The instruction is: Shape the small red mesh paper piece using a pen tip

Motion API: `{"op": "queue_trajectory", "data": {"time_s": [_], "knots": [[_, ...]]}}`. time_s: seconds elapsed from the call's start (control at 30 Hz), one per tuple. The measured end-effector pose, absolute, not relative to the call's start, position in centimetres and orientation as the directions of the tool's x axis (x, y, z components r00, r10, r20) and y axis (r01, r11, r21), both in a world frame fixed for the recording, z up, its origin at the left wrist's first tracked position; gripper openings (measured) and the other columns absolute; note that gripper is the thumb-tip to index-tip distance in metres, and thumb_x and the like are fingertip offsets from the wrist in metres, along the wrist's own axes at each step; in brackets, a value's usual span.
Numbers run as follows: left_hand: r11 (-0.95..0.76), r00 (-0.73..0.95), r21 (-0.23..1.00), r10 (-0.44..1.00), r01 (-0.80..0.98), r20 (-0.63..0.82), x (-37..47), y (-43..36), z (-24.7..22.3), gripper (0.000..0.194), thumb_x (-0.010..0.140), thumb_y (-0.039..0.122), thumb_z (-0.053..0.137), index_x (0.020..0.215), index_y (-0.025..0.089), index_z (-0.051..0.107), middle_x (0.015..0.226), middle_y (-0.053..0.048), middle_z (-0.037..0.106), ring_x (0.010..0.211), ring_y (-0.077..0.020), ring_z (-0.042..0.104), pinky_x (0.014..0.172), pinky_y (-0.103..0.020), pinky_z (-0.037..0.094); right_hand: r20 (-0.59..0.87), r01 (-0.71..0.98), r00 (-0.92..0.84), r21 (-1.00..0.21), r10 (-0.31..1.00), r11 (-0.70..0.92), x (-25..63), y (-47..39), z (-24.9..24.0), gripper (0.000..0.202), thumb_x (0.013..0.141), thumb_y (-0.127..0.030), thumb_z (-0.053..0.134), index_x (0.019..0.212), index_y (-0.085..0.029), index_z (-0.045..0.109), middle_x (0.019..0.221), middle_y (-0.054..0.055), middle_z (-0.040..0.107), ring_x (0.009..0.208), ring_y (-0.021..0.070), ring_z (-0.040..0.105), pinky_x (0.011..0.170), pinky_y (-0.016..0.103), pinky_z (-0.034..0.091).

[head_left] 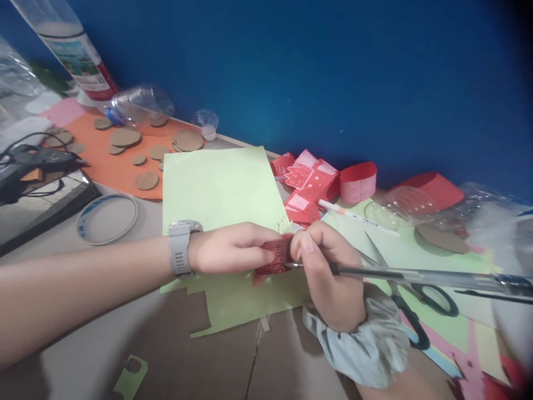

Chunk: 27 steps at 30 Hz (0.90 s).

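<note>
My left hand [233, 248], with a grey watch on its wrist, is closed around a small red piece with a dark checked pattern [272, 256]. Fingers and thumb of my right hand [327, 266] are pinched at the right end of that piece. A pen [395, 274] with a clear barrel passes through my right hand, its metal tip touching or very near the checked piece. Beneath both hands lies a pale green sheet [220, 186] with a cut-out lower edge. Part of the checked piece is hidden by my fingers.
Scissors [393, 286] lie partly open at right, near a white marker [358, 215] and red paper pieces [312, 186]. Cardboard discs [125, 136] rest on orange paper [97, 161] at left, beside a tape roll [107, 219] and glue gun [37, 164]. A blue wall [312, 72] stands behind.
</note>
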<state>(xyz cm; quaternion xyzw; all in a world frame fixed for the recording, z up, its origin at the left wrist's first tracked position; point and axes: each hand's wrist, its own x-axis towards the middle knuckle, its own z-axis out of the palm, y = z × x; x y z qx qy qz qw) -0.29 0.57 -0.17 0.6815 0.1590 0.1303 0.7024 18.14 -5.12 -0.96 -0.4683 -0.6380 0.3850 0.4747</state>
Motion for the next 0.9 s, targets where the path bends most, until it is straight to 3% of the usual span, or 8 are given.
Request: {"op": "queue_trajectory", "data": {"time_s": [0.47, 0.63, 0.9], "knots": [[0.031, 0.913, 0.999, 0.406, 0.017, -0.028, -0.33, 0.47, -0.32, 0.015, 0.098, 0.02, 0.04, 0.086, 0.015, 0.049, 0.07, -0.002, 0.057, 0.065, -0.0142, 0.055, 0.067, -0.025, 0.045, 0.249, 0.219, -0.119, -0.937, 0.961, 0.27, 18.05, -5.04, -0.72, 0.031, 0.095, -0.024, 0.046, 0.064, -0.021, 0.04, 0.057, -0.004, 0.038, 0.05, 0.0103, 0.035, 0.047, 0.026, 0.028], [0.02, 0.917, 0.999, 0.397, 0.026, -0.031, -0.32, 0.42, -0.34, 0.016, 0.098, 0.02, 0.039, 0.086, 0.015, 0.049, 0.071, -0.002, 0.057, 0.065, -0.0144, 0.056, 0.067, -0.025, 0.045, 0.334, 0.258, -0.083, -0.903, 0.939, 0.344, 18.08, -5.42, -0.63, 0.026, 0.092, -0.016, 0.049, 0.067, -0.02, 0.045, 0.055, -0.005, 0.039, 0.047, 0.0084, 0.032, 0.045, 0.025, 0.025], [0.02, 0.912, 0.997, 0.403, 0.073, -0.075, -0.24, 0.4, -0.21, 0.017, 0.097, 0.02, 0.04, 0.083, 0.015, 0.047, 0.073, -0.003, 0.059, 0.066, -0.0143, 0.057, 0.068, -0.025, 0.046, 0.254, 0.312, -0.07, -0.913, 0.965, 0.263, 17.72, -4.72, -0.24, 0.031, 0.091, -0.015, 0.046, 0.061, -0.02, 0.042, 0.053, -0.005, 0.037, 0.047, 0.0087, 0.032, 0.044, 0.024, 0.026]]}}
